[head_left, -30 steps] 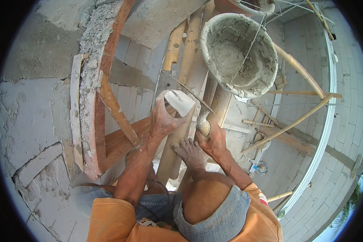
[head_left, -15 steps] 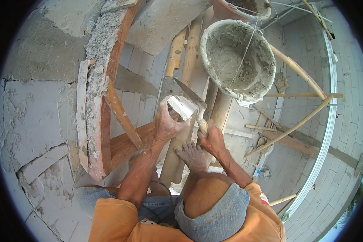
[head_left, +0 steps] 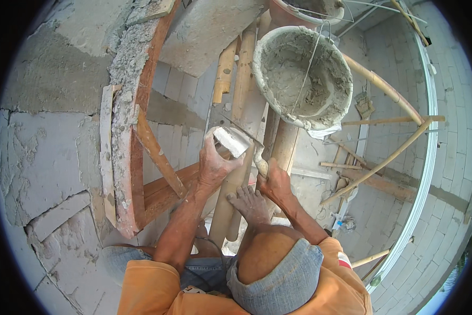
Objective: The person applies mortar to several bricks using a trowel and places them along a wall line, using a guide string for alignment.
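Note:
My left hand (head_left: 215,167) is closed round a small white block piece (head_left: 232,142), thumb and fingers on its sides. In my right hand (head_left: 276,181) is the handle of a trowel (head_left: 259,155). The trowel's blade lies right along the block's far right side, seen nearly edge-on; whether it touches cannot be told. Beyond my hands, to the right, stands a round bucket (head_left: 259,73) with wet grey mortar (head_left: 298,86) inside and a thin wire handle across it. My bare foot (head_left: 250,203) rests on the bamboo poles between my forearms.
Bamboo poles (head_left: 242,89) run away beneath my hands. A second bucket (head_left: 283,11) stands behind the first. At left, a rough block wall (head_left: 47,152) meets a wooden frame (head_left: 141,173) with a diagonal brace. Thin bamboo braces (head_left: 380,163) cross at right, above a lower floor.
The trowel's blade has tilted from showing its broad face to nearly edge-on beside the block. The block has turned slightly in my left hand. The whole view has shifted a little.

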Motion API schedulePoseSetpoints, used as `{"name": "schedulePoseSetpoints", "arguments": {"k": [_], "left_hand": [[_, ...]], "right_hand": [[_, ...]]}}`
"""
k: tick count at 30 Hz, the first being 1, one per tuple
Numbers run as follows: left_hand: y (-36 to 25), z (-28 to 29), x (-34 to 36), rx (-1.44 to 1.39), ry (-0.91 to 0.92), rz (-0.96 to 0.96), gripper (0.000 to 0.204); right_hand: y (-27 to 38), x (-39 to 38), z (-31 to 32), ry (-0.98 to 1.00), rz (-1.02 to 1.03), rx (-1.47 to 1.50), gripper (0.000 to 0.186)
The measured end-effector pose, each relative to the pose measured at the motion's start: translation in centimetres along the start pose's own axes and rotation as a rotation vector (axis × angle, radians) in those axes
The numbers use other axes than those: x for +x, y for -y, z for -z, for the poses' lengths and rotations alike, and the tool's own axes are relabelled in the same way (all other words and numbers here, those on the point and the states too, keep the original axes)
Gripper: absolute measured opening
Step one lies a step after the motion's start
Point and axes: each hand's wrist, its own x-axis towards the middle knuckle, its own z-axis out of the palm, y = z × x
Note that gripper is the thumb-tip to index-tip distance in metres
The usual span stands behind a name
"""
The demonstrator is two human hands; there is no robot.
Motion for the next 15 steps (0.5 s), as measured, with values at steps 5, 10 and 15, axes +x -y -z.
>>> {"name": "schedulePoseSetpoints", "arguments": {"k": [5,10,15], "left_hand": [[0.4,0.5,0.0,-0.024,-0.014,0.039,0.087],[0.7,0.9,0.6,-0.104,-0.002,0.057,0.086],[0.3,1.9,1.0,-0.184,0.057,0.082,0.088]], "right_hand": [[1.7,1.1,0.8,0.2,-0.181,-0.14,0.031],[-1.1,-0.3,-0.8,0.108,-0.087,-0.138,0.039],[1.9,1.5,0.7,0.19,-0.104,-0.15,0.041]]}}
